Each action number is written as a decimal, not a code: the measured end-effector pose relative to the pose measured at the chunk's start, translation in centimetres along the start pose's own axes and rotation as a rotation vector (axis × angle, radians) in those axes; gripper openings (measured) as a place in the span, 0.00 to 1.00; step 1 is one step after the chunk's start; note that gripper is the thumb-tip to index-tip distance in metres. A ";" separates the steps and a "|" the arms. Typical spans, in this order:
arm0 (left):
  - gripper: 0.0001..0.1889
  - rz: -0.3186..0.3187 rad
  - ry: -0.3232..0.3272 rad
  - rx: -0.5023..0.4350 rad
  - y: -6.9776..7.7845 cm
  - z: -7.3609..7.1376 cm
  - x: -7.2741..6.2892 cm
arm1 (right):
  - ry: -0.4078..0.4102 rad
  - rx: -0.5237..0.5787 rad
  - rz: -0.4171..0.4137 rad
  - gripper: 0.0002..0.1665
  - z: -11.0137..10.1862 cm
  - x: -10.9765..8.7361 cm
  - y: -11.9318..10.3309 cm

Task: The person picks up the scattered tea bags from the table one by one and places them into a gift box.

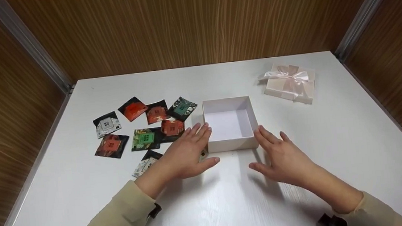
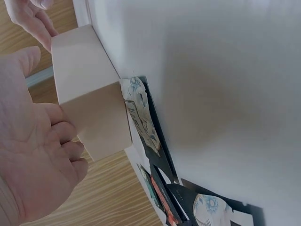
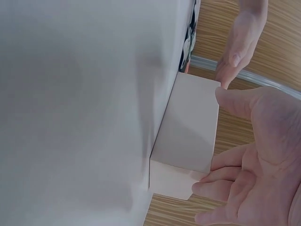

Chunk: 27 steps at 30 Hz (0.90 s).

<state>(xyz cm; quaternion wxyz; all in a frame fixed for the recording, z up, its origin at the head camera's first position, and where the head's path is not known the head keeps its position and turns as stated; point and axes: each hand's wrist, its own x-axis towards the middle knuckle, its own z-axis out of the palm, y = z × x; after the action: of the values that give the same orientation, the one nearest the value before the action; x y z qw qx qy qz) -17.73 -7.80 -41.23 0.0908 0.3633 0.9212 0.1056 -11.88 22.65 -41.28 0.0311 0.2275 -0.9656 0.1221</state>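
A square white box without its lid stands on the white table, its inside bare. At the box's left wall is my left hand, fingers extended and fingertips right at the rim. My right hand is at the opposite wall, its fingertips touching near the front right corner. Both thumbs point inward in front of the box. In the left wrist view, the left fingers lie against the box's side. The right wrist view shows the right fingers and thumb around a box corner. Neither hand grips anything.
Several patterned flat packets, among them a green one, a red one and a white one, are spread left of the box. One packet is partly under the left forearm. A pink lid with a ribbon bow lies at the back right.
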 end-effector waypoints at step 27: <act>0.49 0.003 -0.014 0.037 1.0 0.2 -1.9 | -0.043 0.046 -0.012 0.52 -1.2 -1.8 -0.4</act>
<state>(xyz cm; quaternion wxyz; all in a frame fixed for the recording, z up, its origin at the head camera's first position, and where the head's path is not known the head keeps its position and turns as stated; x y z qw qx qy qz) -15.69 -8.36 -40.95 0.0901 0.3670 0.9218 0.0860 -10.09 23.35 -40.25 0.0056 0.2363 -0.9616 0.1393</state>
